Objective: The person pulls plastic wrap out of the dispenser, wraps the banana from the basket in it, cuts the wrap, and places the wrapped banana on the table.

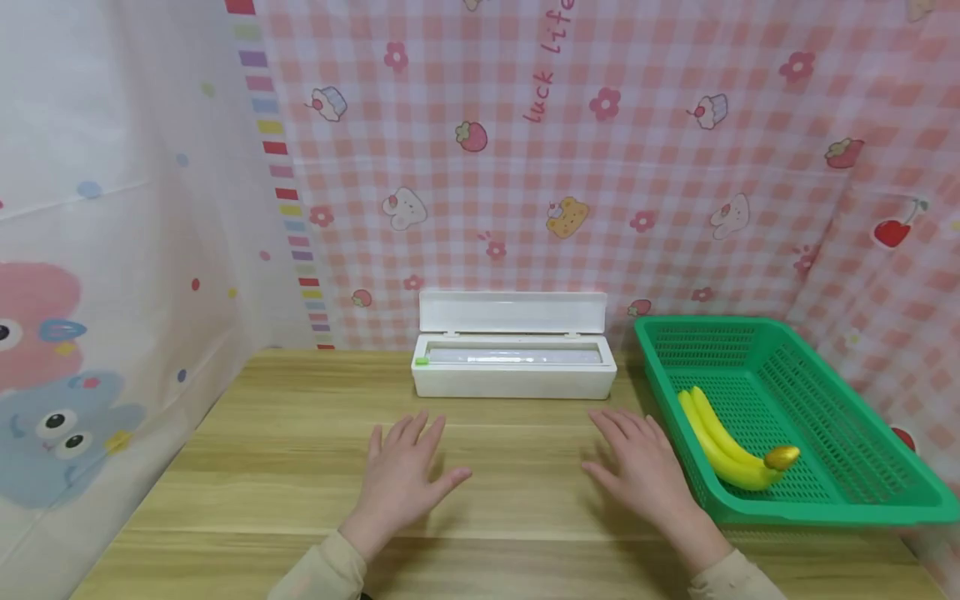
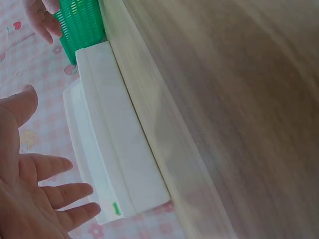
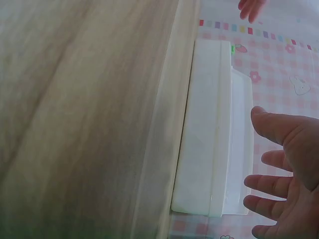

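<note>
Both hands hover over the wooden table with fingers spread and nothing in them. The left hand [image 1: 401, 479] is in front of the left end of a long white box [image 1: 513, 383], its thumb pointing right. The right hand [image 1: 641, 467] is in front of the box's right end, close beside a green basket [image 1: 720, 504]. The box's hinged lid [image 1: 513, 312] stands raised at the back, and a clear film roll [image 1: 513, 356] shows inside. A small green slider [image 1: 422, 362] sits at the box's left front rim. Each wrist view shows its hand's fingers extended near the box.
Two yellow bananas [image 1: 720, 442] joined at a golden stem lie in the green basket on the right. A pink checked cloth [image 1: 510, 167] hangs behind the wooden table [image 1: 247, 467], and a white printed cloth [image 1: 150, 250] hangs at the left.
</note>
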{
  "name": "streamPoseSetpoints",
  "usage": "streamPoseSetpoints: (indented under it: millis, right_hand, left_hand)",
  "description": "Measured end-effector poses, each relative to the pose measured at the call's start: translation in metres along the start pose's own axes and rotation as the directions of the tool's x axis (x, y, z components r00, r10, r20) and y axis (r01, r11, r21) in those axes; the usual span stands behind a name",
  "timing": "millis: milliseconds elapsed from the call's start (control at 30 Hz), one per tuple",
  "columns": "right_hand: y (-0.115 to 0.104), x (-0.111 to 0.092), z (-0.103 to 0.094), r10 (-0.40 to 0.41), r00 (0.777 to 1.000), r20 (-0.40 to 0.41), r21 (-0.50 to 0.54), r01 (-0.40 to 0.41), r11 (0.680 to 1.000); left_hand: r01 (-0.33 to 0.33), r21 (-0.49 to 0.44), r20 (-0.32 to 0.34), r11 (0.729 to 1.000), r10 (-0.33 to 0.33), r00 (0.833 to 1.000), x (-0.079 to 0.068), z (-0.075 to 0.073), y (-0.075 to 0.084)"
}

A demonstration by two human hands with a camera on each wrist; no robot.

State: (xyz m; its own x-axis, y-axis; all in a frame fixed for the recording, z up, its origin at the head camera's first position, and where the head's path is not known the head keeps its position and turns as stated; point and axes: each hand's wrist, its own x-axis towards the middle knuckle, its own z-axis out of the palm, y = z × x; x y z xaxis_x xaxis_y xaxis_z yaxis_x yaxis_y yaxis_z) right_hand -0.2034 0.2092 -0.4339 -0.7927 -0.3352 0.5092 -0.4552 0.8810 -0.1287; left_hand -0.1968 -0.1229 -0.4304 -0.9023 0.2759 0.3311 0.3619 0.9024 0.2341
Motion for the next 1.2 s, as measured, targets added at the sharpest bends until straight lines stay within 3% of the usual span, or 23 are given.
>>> streamPoseSetpoints:
  millis: [267,567,967,1200]
  right_hand:
    - [0.002,0.002,0.002,-0.025,0.999,-0.046,0.011,0.025,1.0]
    - [0.001,0.007,0.002,0.017,0.999,-0.042,0.034,-0.016,0.999]
    - [0.001,0.019,0.006,-0.009,0.994,-0.105,0.046,0.014,0.999]
    - [0.002,0.024,0.008,0.006,0.994,-0.111,0.05,0.0,0.999]
  left_hand:
    - [-0.032,-0.004,-0.062,0.999,0.032,0.998,0.003,0.001,0.001]
    - [-0.051,-0.024,-0.127,0.998,0.048,0.991,0.012,0.001,0.003]
    - [-0.09,-0.017,-0.251,0.996,0.083,0.964,0.029,-0.004,0.001]
    - [-0.087,-0.013,-0.269,0.996,0.081,0.96,0.036,-0.002,-0.001]
